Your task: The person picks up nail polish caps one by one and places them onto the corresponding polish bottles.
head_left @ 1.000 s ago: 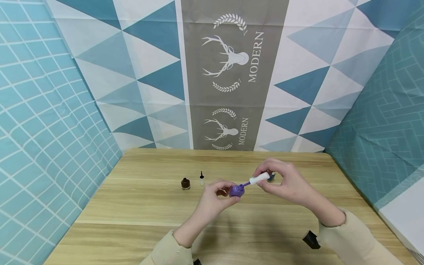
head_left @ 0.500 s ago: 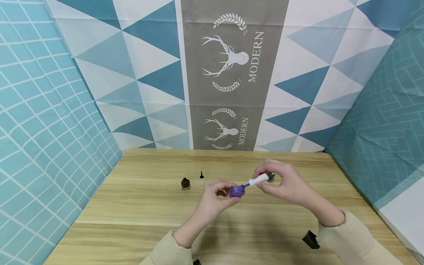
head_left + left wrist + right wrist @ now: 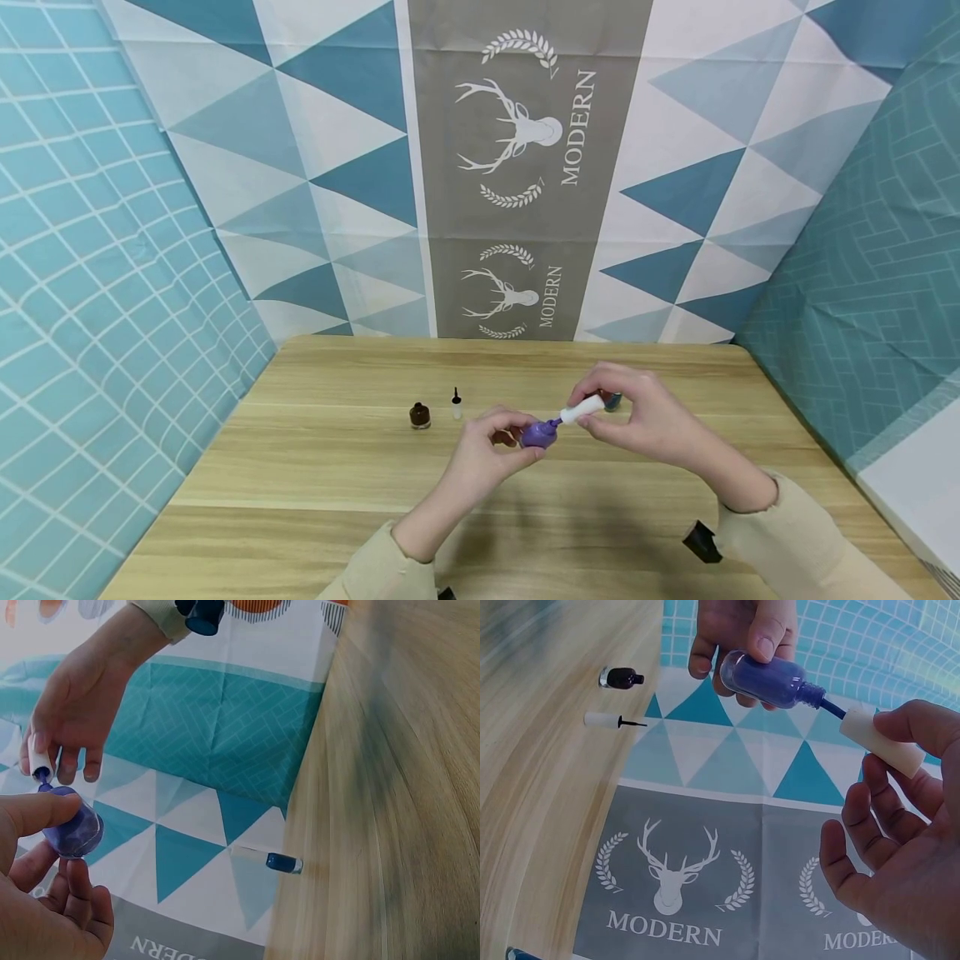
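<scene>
Above the wooden table, my left hand (image 3: 480,450) holds a purple nail polish bottle (image 3: 537,434) between thumb and fingers. The bottle is tilted, its neck toward my right hand (image 3: 652,417). That hand pinches the white brush cap (image 3: 881,742) of the polish between thumb and fingers. A purple-coated brush stem (image 3: 832,707) runs from the cap into the bottle's mouth. The cap stays apart from the neck by a short stretch of visible stem. Inside the bottle, the brush tip is hidden by the polish.
A dark brown polish bottle (image 3: 420,417) stands uncapped on the table (image 3: 337,467). Beside it, a white cap (image 3: 457,410) stands with its dark brush upward. Behind my right hand is a partly hidden blue polish bottle (image 3: 283,862). Patterned cloth walls (image 3: 360,208) border the table.
My right hand has moved slightly left and down with the cap, closer to the bottle. Less of the brush stem shows. My left hand and the bottle have hardly moved.
</scene>
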{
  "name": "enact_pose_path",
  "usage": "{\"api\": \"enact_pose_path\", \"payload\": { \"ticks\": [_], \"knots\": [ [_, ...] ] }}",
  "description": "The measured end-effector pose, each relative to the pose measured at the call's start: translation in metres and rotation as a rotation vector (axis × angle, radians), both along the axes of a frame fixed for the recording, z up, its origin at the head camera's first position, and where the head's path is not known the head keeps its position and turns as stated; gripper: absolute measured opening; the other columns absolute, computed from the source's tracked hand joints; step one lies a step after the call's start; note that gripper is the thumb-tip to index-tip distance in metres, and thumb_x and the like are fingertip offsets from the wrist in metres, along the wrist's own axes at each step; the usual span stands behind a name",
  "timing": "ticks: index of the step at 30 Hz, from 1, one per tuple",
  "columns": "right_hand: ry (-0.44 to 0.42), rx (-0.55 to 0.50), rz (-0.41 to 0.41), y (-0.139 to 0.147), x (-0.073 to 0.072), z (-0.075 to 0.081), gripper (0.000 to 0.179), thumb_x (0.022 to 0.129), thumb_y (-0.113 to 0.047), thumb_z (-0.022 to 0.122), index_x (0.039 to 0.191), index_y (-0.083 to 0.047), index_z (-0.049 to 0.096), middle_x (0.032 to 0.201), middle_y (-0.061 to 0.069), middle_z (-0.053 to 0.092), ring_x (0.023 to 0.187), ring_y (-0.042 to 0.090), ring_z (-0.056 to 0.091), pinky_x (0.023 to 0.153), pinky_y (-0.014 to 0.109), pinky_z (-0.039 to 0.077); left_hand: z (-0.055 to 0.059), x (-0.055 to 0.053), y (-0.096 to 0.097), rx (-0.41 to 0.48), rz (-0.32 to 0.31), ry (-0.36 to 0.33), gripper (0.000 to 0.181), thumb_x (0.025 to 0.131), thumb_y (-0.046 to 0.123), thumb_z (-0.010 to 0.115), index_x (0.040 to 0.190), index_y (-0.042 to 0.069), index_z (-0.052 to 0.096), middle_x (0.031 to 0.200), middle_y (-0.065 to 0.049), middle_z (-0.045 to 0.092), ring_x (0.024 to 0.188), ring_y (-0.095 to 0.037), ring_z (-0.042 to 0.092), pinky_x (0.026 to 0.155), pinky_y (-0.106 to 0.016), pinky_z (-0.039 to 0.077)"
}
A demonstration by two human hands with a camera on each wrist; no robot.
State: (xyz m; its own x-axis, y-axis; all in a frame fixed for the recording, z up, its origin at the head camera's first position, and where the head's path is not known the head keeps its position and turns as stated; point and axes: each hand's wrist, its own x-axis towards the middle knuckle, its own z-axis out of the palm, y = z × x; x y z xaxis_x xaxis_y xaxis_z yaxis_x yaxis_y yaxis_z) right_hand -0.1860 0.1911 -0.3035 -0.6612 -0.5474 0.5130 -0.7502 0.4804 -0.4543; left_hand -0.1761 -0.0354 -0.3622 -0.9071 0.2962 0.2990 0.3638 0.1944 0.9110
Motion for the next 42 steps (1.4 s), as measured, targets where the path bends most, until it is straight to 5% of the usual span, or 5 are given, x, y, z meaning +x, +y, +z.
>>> {"api": "enact_pose_path", "payload": {
  "ticks": [7,17,21,28,42],
  "knots": [
    [0.005,0.007,0.025,-0.002,0.0,0.001,0.025,0.079,-0.009,0.074,0.097,-0.024,0.064,0.091,-0.011,0.063,0.075,0.008,0.054,0.066,0.023,0.047,-0.008,-0.003,-0.001,-0.022,0.003,0.023,0.028,0.073,0.009,0.08,0.1,0.011,0.071,0.096,0.0,0.067,0.085,-0.012,0.057,0.077,-0.03,0.051],
    [-0.003,0.009,0.035,-0.006,0.002,0.0,0.025,0.079,-0.009,0.074,0.096,-0.024,0.065,0.091,-0.011,0.063,0.076,0.009,0.055,0.066,0.023,0.045,-0.013,-0.006,-0.001,0.01,-0.024,0.036,0.027,0.074,0.014,0.08,0.099,0.014,0.072,0.096,0.001,0.067,0.085,-0.011,0.057,0.077,-0.034,0.051],
    [0.006,0.009,0.046,-0.007,0.001,-0.001,0.026,0.078,-0.006,0.074,0.096,-0.023,0.065,0.09,-0.011,0.063,0.076,0.01,0.055,0.066,0.023,0.045,-0.008,-0.003,0.0,-0.003,-0.018,0.018,0.027,0.074,0.008,0.079,0.1,0.011,0.071,0.097,0.0,0.067,0.085,-0.012,0.056,0.078,-0.036,0.051],
    [0.016,0.011,0.055,-0.009,-0.001,-0.004,0.026,0.078,-0.008,0.074,0.096,-0.024,0.064,0.09,-0.012,0.063,0.077,0.004,0.054,0.066,0.023,0.045,0.019,0.014,-0.001,-0.009,-0.033,0.005,0.024,0.075,0.0,0.075,0.098,0.001,0.07,0.096,-0.008,0.067,0.084,-0.016,0.056,0.078,-0.041,0.051],
    [-0.014,-0.005,0.042,-0.013,0.0,-0.005,0.021,0.081,-0.014,0.074,0.097,-0.025,0.065,0.09,-0.012,0.063,0.076,0.003,0.053,0.061,0.023,0.039,0.02,0.015,-0.001,0.005,-0.056,-0.001,0.026,0.075,0.0,0.075,0.101,0.0,0.07,0.097,-0.009,0.067,0.084,-0.019,0.057,0.078,-0.04,0.052]
  ]
}}
